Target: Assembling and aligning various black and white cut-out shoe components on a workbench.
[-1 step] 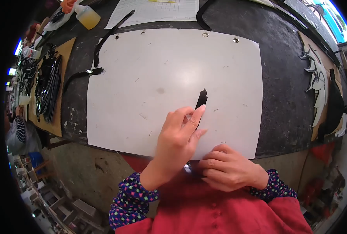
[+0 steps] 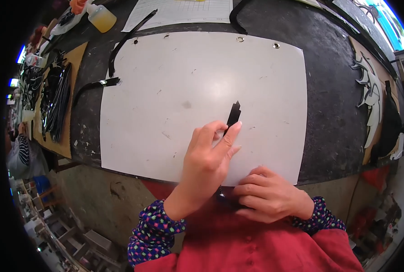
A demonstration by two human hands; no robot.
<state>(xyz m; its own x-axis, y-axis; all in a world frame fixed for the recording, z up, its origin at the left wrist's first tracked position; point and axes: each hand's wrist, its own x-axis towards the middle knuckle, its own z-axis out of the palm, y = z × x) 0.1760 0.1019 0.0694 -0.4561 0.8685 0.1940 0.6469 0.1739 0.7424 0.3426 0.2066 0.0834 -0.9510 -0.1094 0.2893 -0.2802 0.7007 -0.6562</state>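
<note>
A narrow black strip [image 2: 234, 114] with a stepped, pointed tip stands out above the white sheet [image 2: 179, 63], pinched between the thumb and fingers of my left hand [image 2: 205, 156]. Below that hand, a dark length with a bright glint [image 2: 221, 195] shows at the table's front edge and looks like the same strip. Curled fingers of my right hand [image 2: 271, 194] close around the dark piece there. My palms hide the strip's middle and most of its lower end.
Black strips [image 2: 95, 85] lie at the sheet's left edge. Further left, cardboard [image 2: 77, 68] bears a bundle of black strips [image 2: 59, 104]. A bottle of yellow liquid [image 2: 102, 19] stands behind. White curved pieces [image 2: 372, 102] and a black piece [image 2: 390, 122] lie at right.
Both hands keep their grip. My right hand sits very slightly further right, and the glinting dark length between my hands has shifted a little.
</note>
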